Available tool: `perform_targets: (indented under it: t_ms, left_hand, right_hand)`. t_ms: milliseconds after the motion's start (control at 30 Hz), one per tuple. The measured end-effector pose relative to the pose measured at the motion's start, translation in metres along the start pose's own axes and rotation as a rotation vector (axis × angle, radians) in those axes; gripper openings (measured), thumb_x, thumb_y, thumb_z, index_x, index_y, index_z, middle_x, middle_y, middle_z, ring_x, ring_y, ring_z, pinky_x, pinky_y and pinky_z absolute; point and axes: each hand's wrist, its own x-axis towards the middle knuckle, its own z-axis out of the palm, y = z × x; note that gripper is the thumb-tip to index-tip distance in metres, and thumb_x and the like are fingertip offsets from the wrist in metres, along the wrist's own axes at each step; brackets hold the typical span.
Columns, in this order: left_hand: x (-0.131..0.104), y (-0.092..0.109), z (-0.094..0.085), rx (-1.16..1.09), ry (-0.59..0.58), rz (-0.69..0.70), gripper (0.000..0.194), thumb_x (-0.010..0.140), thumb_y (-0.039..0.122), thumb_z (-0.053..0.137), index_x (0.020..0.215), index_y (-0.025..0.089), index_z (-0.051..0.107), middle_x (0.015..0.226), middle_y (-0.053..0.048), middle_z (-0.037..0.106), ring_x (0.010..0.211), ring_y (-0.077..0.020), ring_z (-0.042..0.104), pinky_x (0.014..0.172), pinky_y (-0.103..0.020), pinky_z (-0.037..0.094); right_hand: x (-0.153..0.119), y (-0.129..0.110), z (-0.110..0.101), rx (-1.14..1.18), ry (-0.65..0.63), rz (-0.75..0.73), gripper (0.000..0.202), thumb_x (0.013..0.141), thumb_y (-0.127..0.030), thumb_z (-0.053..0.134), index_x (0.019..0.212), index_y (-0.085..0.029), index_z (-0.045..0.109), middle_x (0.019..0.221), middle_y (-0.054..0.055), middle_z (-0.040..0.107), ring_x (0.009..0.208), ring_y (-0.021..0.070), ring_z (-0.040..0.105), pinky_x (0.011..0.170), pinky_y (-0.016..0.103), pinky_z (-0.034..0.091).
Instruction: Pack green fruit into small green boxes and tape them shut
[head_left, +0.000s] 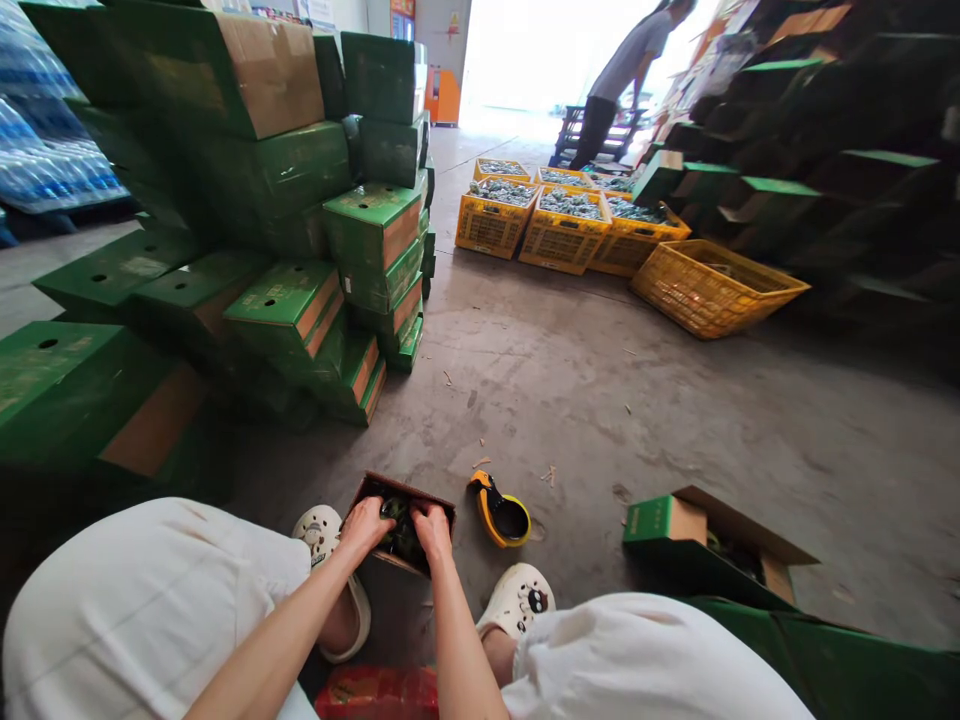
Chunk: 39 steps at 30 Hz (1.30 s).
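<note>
Between my feet stands a small open cardboard box (409,563) with dark green, shiny items (401,530) inside. My left hand (365,525) reaches over its left side, fingers curled in among the items. From the right, my right hand (433,530) dips in the same way, thumb turned inward. Both hands look closed, but the fingertips and whatever they grip are hidden in the box. Just right of the box, a yellow and black tape dispenser (501,512) lies on the floor, apart from my hands.
Green cartons (289,295) are stacked at left. Yellow crates (566,232) of wrapped goods stand ahead, with a tilted yellow crate (712,290) beside them. An open green carton (664,522) sits at right. A person (630,60) leans over at the back.
</note>
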Motion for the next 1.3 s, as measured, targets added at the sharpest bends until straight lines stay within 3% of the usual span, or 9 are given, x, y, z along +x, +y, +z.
perform_targets:
  t_ms: [133,233,433,600,700,800,900,1133,1300]
  left_hand:
    - [-0.005,0.005,0.003,0.027,0.033,0.006,0.035,0.090,0.035,0.068,0.121,0.020,0.070,0.133,-0.016,0.073,0.129,-0.0319,0.067,0.103,-0.037,0.051]
    - [-0.003,0.006,0.001,-0.104,0.021,-0.068,0.033,0.085,0.030,0.072,0.116,0.019,0.071,0.128,-0.019,0.075,0.127,-0.0349,0.068,0.101,-0.040,0.052]
    - [0.010,-0.002,-0.017,-0.431,-0.062,-0.107,0.019,0.083,0.030,0.068,0.095,0.017,0.075,0.105,-0.011,0.081,0.104,-0.0264,0.076,0.080,-0.029,0.055]
    - [0.005,-0.008,-0.022,-0.734,-0.137,-0.076,0.042,0.080,0.048,0.071,0.105,0.015,0.075,0.105,-0.010,0.080,0.097,-0.0249,0.075,0.070,-0.029,0.055]
    - [0.004,-0.010,-0.022,-0.879,-0.212,-0.012,0.060,0.065,0.059,0.084,0.104,0.014,0.076,0.104,-0.012,0.081,0.099,-0.0268,0.075,0.077,-0.032,0.056]
    - [0.007,-0.014,-0.021,-1.011,-0.292,0.058,0.069,0.045,0.057,0.097,0.095,0.013,0.078,0.102,-0.013,0.081,0.103,-0.0291,0.073,0.087,-0.035,0.055]
    - [0.011,-0.017,-0.019,-1.044,-0.298,0.044,0.076,0.035,0.054,0.101,0.094,0.012,0.078,0.098,-0.013,0.081,0.100,-0.0305,0.073,0.088,-0.038,0.055]
    - [0.015,-0.018,-0.012,-1.066,-0.257,0.028,0.089,0.033,0.058,0.101,0.104,0.012,0.075,0.098,-0.012,0.080,0.100,-0.0318,0.075,0.088,-0.038,0.058]
    - [0.016,-0.018,-0.008,-0.938,-0.203,-0.020,0.081,0.050,0.071,0.092,0.101,0.012,0.074,0.111,-0.016,0.079,0.114,-0.0341,0.071,0.089,-0.036,0.058]
  right_hand:
    - [-0.002,-0.001,0.002,-0.038,0.004,0.009,0.050,0.088,-0.013,0.052,0.132,-0.011,0.076,0.138,0.014,0.072,0.136,0.0262,0.062,0.116,0.031,0.042]
    - [-0.003,-0.001,0.003,-0.038,0.008,0.005,0.056,0.084,-0.010,0.051,0.134,-0.014,0.074,0.141,0.011,0.071,0.137,0.0238,0.061,0.116,0.029,0.041]
    - [-0.001,0.004,0.002,-0.004,0.066,0.065,0.047,0.094,-0.022,0.036,0.112,-0.016,0.079,0.118,0.012,0.079,0.114,0.0266,0.069,0.099,0.033,0.051]
    - [0.001,0.007,0.002,0.041,0.073,0.080,0.039,0.094,-0.029,0.038,0.100,-0.020,0.076,0.111,0.009,0.079,0.107,0.0256,0.069,0.091,0.029,0.051]
    - [0.001,0.008,0.004,0.054,0.071,0.087,0.038,0.094,-0.028,0.039,0.099,-0.021,0.075,0.110,0.009,0.079,0.106,0.0261,0.069,0.090,0.030,0.050]
    - [0.001,0.009,0.004,0.056,0.068,0.093,0.038,0.092,-0.023,0.039,0.100,-0.020,0.076,0.109,0.010,0.078,0.107,0.0265,0.069,0.092,0.031,0.050]
    - [0.001,0.010,0.005,0.055,0.063,0.086,0.042,0.090,-0.019,0.039,0.108,-0.020,0.078,0.114,0.010,0.078,0.113,0.0267,0.068,0.097,0.032,0.049]
    - [0.004,0.014,0.006,0.049,0.026,0.055,0.052,0.090,-0.017,0.039,0.126,-0.020,0.076,0.127,0.008,0.077,0.122,0.0242,0.066,0.104,0.031,0.047]
    - [0.004,0.016,0.007,0.039,0.033,0.029,0.052,0.090,-0.019,0.041,0.129,-0.020,0.076,0.134,0.009,0.074,0.129,0.0252,0.064,0.109,0.032,0.046]
